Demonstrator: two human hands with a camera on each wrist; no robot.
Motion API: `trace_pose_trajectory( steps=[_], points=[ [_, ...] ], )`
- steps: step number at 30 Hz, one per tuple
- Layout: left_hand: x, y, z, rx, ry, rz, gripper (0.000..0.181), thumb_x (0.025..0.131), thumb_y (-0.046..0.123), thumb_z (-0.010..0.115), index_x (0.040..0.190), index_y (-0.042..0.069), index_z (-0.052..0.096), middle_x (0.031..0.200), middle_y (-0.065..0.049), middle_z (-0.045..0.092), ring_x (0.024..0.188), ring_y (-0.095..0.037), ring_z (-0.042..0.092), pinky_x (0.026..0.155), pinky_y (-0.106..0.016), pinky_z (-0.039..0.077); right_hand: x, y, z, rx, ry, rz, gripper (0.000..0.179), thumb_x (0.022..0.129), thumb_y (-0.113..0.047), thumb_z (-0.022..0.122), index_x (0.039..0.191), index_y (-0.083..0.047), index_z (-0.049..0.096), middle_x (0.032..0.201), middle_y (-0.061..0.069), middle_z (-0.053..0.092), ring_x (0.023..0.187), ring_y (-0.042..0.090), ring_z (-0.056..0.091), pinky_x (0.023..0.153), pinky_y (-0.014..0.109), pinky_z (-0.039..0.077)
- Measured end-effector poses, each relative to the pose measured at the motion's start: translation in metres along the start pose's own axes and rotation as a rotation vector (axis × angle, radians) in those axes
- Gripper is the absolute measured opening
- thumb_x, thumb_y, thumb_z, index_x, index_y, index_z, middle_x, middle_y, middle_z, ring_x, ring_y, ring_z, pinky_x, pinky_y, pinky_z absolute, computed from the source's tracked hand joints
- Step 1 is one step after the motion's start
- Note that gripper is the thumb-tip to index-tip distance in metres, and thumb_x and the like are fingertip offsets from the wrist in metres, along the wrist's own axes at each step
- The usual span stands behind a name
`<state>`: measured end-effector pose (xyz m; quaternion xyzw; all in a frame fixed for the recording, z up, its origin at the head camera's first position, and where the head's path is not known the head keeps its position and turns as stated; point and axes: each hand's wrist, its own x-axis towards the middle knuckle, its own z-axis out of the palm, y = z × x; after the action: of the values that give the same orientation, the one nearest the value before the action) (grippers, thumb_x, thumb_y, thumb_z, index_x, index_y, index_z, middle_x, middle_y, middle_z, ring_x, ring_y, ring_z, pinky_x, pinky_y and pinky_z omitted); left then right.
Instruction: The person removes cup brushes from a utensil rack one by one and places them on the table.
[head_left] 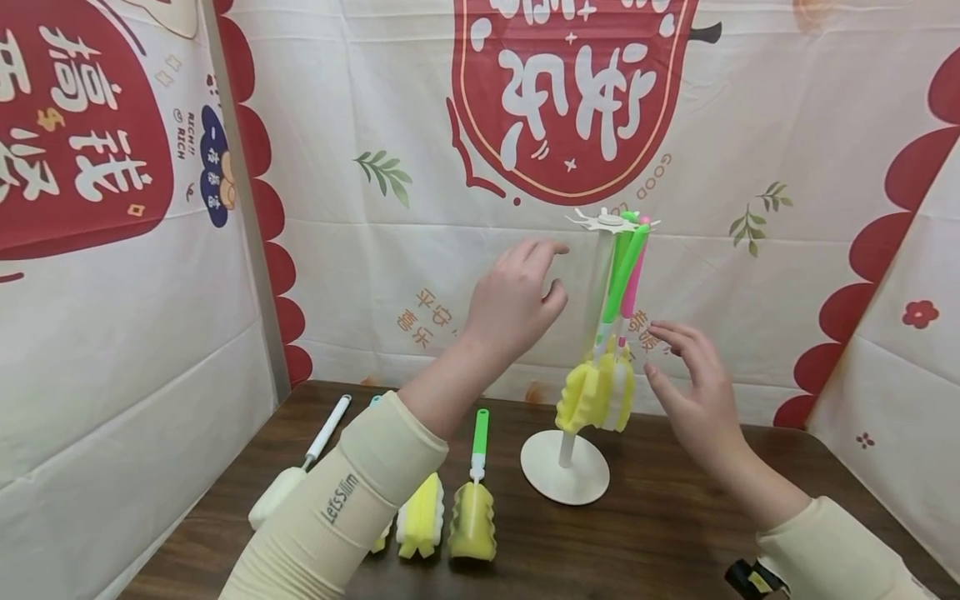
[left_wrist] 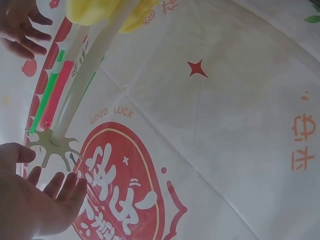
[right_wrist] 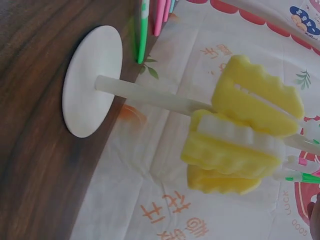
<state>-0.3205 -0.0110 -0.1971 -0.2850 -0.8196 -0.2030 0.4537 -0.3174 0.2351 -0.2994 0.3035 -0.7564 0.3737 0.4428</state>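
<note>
A white stand (head_left: 566, 468) with a round base, a pole and a hooked top (head_left: 609, 221) is upright on the table. From its hooks hang sponge brushes with yellow or yellow-and-white heads (right_wrist: 235, 142); their handles are green (head_left: 625, 271) and pink (head_left: 635, 283). My left hand (head_left: 517, 287) is raised left of the hooked top, fingers loosely bent and holding nothing. In the left wrist view that hand (left_wrist: 47, 205) is near the hooks. To the right of the hanging brushes is my right hand (head_left: 697, 396), fingers spread and apart from them.
On the wooden table (head_left: 652, 533) left of the stand lie a green-handled sponge brush (head_left: 472, 517), a yellow-and-white one (head_left: 422, 517) and a white-handled one (head_left: 322, 437). My left sleeve partly hides others. Printed cloth (head_left: 420, 100) hangs behind and at both sides.
</note>
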Motion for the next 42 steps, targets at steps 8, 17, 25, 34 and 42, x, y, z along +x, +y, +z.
trace_pose_trajectory(
  steps=[8,17,25,34,42],
  points=[
    [0.008,0.001,-0.001,0.035,-0.02,0.056,0.051,0.09,0.019,0.063,0.138,0.009,0.049,0.134,-0.007,0.055,0.119,-0.019,0.054,0.098,-0.025,0.043,-0.014,-0.001,0.003,0.016,-0.039,0.017,0.051,0.078,0.013,0.066,0.127,0.0,0.061,0.127,0.015,0.057,0.122,0.004,0.043,0.094,0.017,0.032],
    [0.02,0.006,0.004,0.112,-0.089,0.091,0.061,0.09,0.026,0.064,0.145,0.011,0.042,0.144,-0.008,0.046,0.132,-0.021,0.042,0.109,-0.026,0.029,-0.024,-0.005,0.007,-0.003,-0.074,0.045,0.047,0.081,0.01,0.065,0.127,0.001,0.059,0.128,0.013,0.055,0.122,0.004,0.042,0.094,0.016,0.031],
    [0.034,0.016,0.009,0.206,-0.166,0.109,0.062,0.091,0.034,0.063,0.147,0.016,0.042,0.147,0.0,0.045,0.135,-0.015,0.039,0.107,-0.027,0.032,-0.03,-0.008,0.012,0.015,-0.077,0.055,0.047,0.081,0.01,0.066,0.127,0.0,0.06,0.131,0.014,0.055,0.127,0.008,0.041,0.095,0.016,0.032],
    [0.041,0.017,0.016,0.224,-0.182,0.126,0.059,0.092,0.036,0.061,0.145,0.016,0.045,0.144,0.001,0.049,0.131,-0.014,0.043,0.106,-0.025,0.034,-0.035,-0.011,0.016,0.049,-0.056,0.087,0.046,0.082,0.011,0.064,0.127,0.002,0.059,0.128,0.014,0.055,0.123,0.004,0.041,0.095,0.018,0.033],
    [0.056,0.018,0.016,0.235,-0.225,0.092,0.055,0.093,0.036,0.061,0.143,0.016,0.049,0.136,0.004,0.056,0.122,-0.012,0.051,0.102,-0.026,0.038,-0.034,-0.012,0.024,0.034,-0.055,0.168,0.041,0.087,0.006,0.063,0.128,-0.001,0.059,0.127,0.01,0.055,0.116,0.007,0.045,0.093,0.018,0.034]
  ],
)
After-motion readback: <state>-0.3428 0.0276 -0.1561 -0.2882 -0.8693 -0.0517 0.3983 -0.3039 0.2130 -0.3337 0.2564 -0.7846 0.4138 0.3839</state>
